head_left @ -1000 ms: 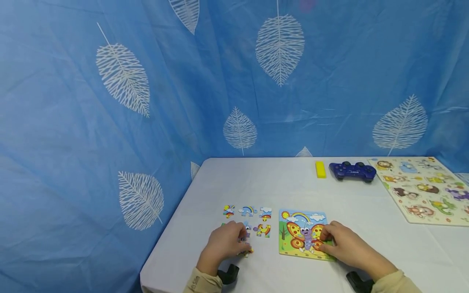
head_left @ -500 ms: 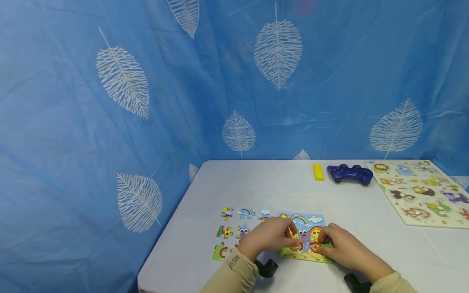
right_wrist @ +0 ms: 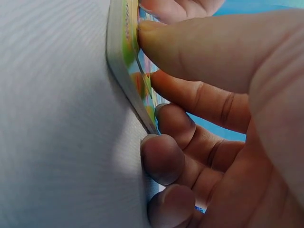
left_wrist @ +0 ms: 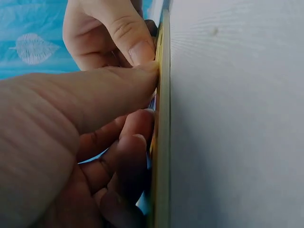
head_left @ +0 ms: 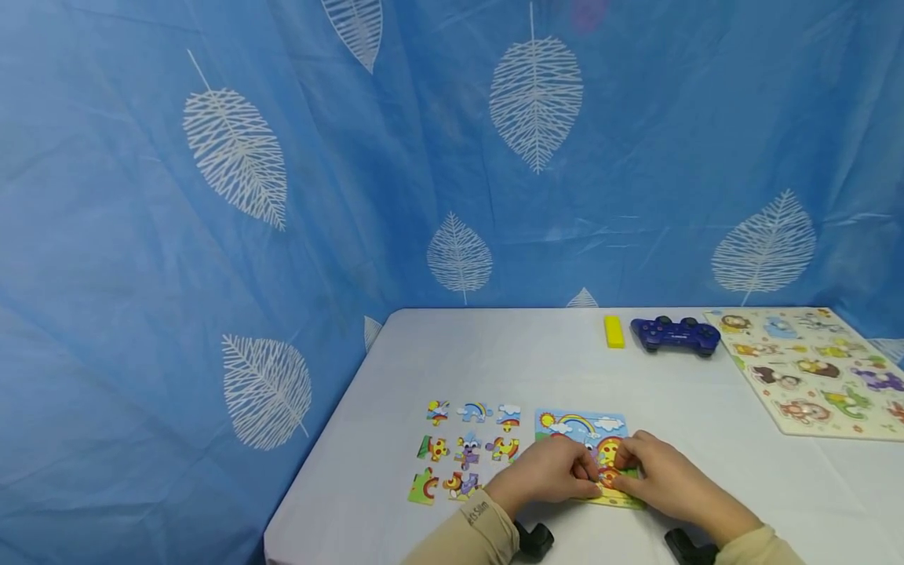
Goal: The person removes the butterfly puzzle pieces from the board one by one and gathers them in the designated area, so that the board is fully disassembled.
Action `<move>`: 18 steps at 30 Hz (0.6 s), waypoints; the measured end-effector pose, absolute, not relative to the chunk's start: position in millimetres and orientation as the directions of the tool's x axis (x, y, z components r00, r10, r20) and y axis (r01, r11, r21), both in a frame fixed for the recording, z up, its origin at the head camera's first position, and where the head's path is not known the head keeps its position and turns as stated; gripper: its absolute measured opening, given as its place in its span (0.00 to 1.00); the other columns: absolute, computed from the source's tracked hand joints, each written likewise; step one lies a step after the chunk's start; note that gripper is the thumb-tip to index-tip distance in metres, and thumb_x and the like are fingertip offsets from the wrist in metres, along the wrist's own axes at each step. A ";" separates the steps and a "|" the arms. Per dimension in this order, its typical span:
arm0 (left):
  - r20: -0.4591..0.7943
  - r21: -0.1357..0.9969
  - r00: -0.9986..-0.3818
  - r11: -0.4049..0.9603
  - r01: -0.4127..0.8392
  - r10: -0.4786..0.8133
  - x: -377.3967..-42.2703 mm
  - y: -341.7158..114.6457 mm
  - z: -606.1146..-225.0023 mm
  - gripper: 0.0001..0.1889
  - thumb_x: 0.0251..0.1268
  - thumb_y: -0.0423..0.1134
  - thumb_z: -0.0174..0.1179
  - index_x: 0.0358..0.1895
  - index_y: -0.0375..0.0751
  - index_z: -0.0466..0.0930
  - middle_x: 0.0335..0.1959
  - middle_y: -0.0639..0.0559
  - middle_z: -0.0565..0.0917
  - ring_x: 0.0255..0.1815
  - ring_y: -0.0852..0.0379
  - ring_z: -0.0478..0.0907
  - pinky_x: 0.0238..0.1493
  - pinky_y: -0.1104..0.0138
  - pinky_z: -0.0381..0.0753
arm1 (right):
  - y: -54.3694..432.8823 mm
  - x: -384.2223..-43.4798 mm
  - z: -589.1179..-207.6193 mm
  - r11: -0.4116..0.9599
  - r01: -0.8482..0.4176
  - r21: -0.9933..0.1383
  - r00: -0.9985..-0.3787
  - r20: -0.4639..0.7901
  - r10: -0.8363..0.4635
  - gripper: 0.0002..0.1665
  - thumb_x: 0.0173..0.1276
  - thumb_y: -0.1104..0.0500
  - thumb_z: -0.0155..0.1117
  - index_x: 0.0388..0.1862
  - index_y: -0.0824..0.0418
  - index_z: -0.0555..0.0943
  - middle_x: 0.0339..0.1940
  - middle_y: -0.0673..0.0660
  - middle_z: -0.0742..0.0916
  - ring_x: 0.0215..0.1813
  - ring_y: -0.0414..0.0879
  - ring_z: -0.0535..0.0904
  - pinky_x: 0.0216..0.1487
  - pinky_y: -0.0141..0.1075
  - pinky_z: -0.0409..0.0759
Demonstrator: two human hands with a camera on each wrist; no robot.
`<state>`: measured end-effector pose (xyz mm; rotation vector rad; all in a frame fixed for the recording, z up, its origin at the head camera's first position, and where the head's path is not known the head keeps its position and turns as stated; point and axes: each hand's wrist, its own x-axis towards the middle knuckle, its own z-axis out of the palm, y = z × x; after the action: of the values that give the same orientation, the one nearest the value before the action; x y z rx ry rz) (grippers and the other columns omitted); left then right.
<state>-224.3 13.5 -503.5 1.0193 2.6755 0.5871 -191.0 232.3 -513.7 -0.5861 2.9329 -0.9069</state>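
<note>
A butterfly jigsaw board (head_left: 579, 424) lies on the white table. My right hand (head_left: 660, 473) pinches a puzzle piece (right_wrist: 137, 78) at its lower right corner, thumb and index finger on opposite sides; an edge of the piece shows slightly raised from the board in the right wrist view. My left hand (head_left: 551, 475) is bent over the lower middle of the board. Its thumb (left_wrist: 118, 88) and curled index finger touch the picture close beside my right thumb, at the same piece. Loose puzzle pieces lie in rows to the left, among them a purple butterfly-face piece (head_left: 468, 451) and a green one (head_left: 424, 487).
Behind the board stand a yellow block (head_left: 614, 332) and a blue game controller (head_left: 676, 336). A large animal puzzle board (head_left: 812, 369) lies at the right. A blue leaf-print curtain (head_left: 395, 157) hangs behind and left of the table (head_left: 339, 471).
My left hand has left the loose pieces, where it set one down in the bottom row, and moved right onto the board beside my right hand. The right hand has stayed at the corner.
</note>
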 end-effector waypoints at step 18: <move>-0.097 0.459 -0.768 0.713 0.529 0.633 -223.1 14.8 -503.9 0.09 0.65 0.50 0.72 0.44 0.63 0.82 0.26 0.74 0.77 0.24 0.75 0.72 0.27 0.76 0.70 | 244.1 -214.5 -534.2 0.810 -0.352 -0.468 -0.928 0.290 -0.236 0.21 0.70 0.61 0.69 0.62 0.60 0.85 0.68 0.59 0.83 0.67 0.64 0.72 0.54 0.67 0.69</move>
<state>-223.1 14.8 -503.9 0.9232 2.6734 0.6048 -214.5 244.1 -534.2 -0.5262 3.1961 -0.8982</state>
